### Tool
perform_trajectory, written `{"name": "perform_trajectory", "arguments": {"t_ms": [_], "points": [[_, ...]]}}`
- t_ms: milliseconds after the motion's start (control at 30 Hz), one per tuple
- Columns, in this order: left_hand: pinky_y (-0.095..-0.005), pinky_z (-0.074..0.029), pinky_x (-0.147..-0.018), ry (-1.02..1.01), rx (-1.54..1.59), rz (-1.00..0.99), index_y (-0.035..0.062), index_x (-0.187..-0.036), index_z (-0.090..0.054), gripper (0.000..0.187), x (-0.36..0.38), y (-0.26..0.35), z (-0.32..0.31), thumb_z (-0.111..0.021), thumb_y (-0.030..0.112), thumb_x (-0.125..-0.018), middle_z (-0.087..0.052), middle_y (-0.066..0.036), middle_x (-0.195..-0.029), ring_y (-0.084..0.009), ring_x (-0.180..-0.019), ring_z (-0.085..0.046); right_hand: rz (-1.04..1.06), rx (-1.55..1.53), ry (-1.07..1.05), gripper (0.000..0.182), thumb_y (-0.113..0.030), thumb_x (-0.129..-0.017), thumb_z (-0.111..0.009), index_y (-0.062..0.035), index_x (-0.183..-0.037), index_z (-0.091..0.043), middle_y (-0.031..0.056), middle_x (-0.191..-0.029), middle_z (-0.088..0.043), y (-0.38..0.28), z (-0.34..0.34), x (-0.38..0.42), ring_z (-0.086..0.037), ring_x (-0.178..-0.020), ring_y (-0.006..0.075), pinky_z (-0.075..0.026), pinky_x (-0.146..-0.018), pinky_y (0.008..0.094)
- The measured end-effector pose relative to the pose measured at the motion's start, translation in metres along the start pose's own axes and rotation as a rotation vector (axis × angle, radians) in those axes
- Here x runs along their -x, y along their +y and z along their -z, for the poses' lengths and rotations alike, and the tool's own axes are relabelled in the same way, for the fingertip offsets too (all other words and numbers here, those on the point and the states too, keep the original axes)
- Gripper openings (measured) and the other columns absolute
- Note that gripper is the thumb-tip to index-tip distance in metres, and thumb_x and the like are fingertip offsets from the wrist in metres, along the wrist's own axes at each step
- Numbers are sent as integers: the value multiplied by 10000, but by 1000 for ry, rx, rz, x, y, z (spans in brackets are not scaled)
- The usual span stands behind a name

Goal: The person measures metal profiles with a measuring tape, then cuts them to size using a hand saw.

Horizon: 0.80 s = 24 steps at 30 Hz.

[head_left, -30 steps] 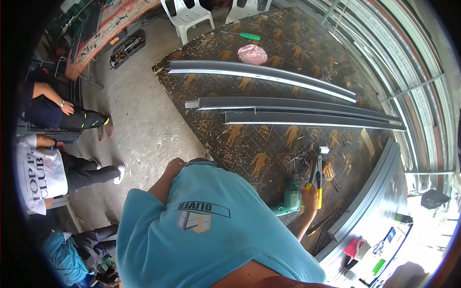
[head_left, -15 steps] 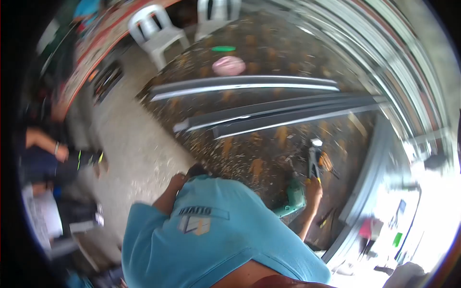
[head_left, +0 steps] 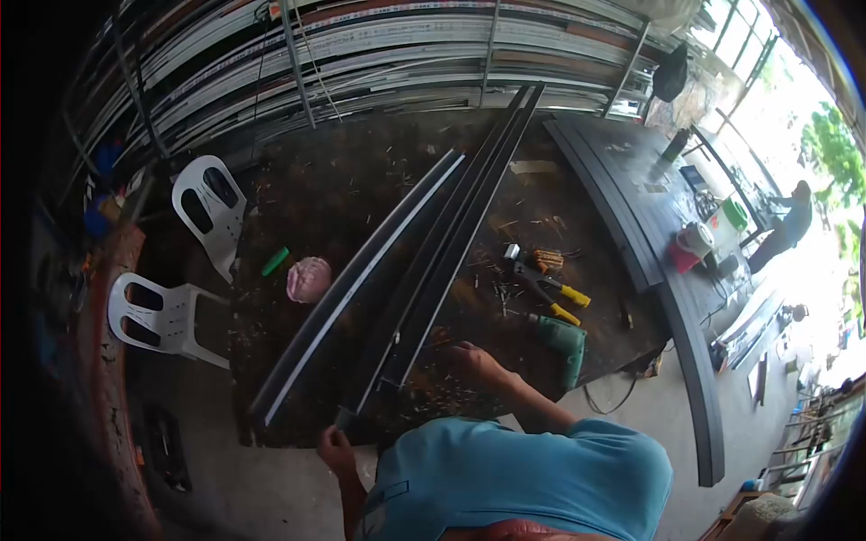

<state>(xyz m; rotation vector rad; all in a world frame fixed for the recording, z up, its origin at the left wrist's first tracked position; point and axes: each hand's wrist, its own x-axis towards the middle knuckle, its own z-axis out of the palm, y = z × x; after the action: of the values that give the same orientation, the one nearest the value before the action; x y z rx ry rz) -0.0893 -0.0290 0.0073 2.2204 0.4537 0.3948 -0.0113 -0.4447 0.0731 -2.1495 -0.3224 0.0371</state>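
Note:
Several long dark metal profiles (head_left: 433, 261) lie side by side along a dark patterned table (head_left: 361, 180). My left hand (head_left: 335, 445) is at the table's near edge, closed on the near end of one profile. My right hand (head_left: 469, 357) rests on the tabletop just right of the profiles' near ends, fingers spread and holding nothing. A green power drill (head_left: 561, 341) lies a short way to the right of that hand. Yellow-handled pliers (head_left: 552, 296) lie beyond the drill among metal scraps.
A pink cloth (head_left: 308, 278) and a green marker (head_left: 275, 261) lie left of the profiles. Two white plastic chairs (head_left: 209, 207) stand at the table's left. More dark profiles (head_left: 631, 225) sit on a bench to the right. Racks of stock (head_left: 361, 54) fill the back. A person (head_left: 794, 216) stands far right.
The view has swung round the table. My right hand has let go of the yellow-handled tool and moved to the profiles. My left hand has come to a profile's end.

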Motion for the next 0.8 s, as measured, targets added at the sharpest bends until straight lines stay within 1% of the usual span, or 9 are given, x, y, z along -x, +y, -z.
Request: {"name": "perform_trajectory", "arguments": {"t_ms": [133, 167, 233, 300, 367, 467, 567, 633, 800], "points": [[-412, -512, -808, -379, 63, -67, 14, -1019, -649, 230, -17, -21, 1, -670, 110, -811, -654, -167, -930, -311, -874, -653, 33, 5, 58, 398, -137, -826, -639, -81, -1218, -604, 191, -1093, -618, -45, -62, -35, -594, -1037, 401, -512, -872, 452], [-412, -512, -808, -372, 55, -60, 14, -1019, -649, 230, -22, -14, 9, -670, 110, -811, -654, -167, -930, -311, -874, -653, 5, 12, 17, 386, -131, -818, -643, -82, -1200, -615, 190, -1113, -612, -67, -75, -48, -592, -1040, 401, -511, -873, 452], [-411, -514, -778, -440, -81, -338, 40, -987, -661, 250, -39, 3, 16, -709, 139, -762, -651, -150, -896, -317, -843, -646, -20, 14, -29, 374, -126, -811, -647, -83, -1182, -626, 189, -1132, -606, -88, -101, -74, -590, -1043, 400, -509, -875, 452], [-419, -512, -756, -475, -22, -369, 61, -964, -669, 260, -54, 0, 19, -728, 167, -733, -645, -137, -862, -323, -818, -637, 246, 40, -105, 369, -140, -786, -659, -102, -1153, -651, 168, -1154, -599, -92, -135, -91, -587, -1052, 387, -509, -872, 454], [-428, -511, -781, -622, -55, -408, 51, -956, -670, 285, -71, -10, 20, -721, 210, -725, -647, -141, -907, -329, -857, -636, 211, 352, -149, 336, -161, -749, -678, -150, -1085, -688, 106, -1117, -627, -101, -165, -97, -582, -1076, 325, -472, -905, 452], [-432, -511, -767, -676, -21, -451, 65, -927, -676, 260, -87, -11, 22, -729, 215, -721, -645, -136, -891, -331, -842, -635, 204, 537, -246, 290, -227, -736, -693, -187, -1024, -699, 59, -1089, -642, -110, -178, -106, -567, -1109, 279, -431, -920, 436], [-431, -514, -745, -688, -7, -492, 76, -914, -682, 248, -97, -17, 19, -735, 224, -722, -643, -128, -876, -321, -816, -639, 259, 438, -232, 255, -306, -729, -708, -195, -959, -707, 42, -1040, -646, -106, -182, -110, -570, -1081, 271, -427, -906, 435], [-431, -515, -731, -699, 29, -503, 82, -906, -686, 244, -102, -20, 18, -740, 233, -723, -642, -122, -868, -315, -802, -641, 169, 504, -414, 246, -367, -711, -723, -196, -888, -719, 28, -992, -649, -118, -167, -108, -566, -1062, 261, -399, -943, 439], [-406, -518, -752, -917, 90, -619, 116, -899, -700, 256, -108, -10, 5, -763, 300, -733, -673, -75, -876, -262, -817, -658, 140, 605, -341, 239, -368, -668, -762, -205, -837, -716, 14, -939, -647, -105, -146, -94, -571, -1060, 254, -406, -933, 442]]}}
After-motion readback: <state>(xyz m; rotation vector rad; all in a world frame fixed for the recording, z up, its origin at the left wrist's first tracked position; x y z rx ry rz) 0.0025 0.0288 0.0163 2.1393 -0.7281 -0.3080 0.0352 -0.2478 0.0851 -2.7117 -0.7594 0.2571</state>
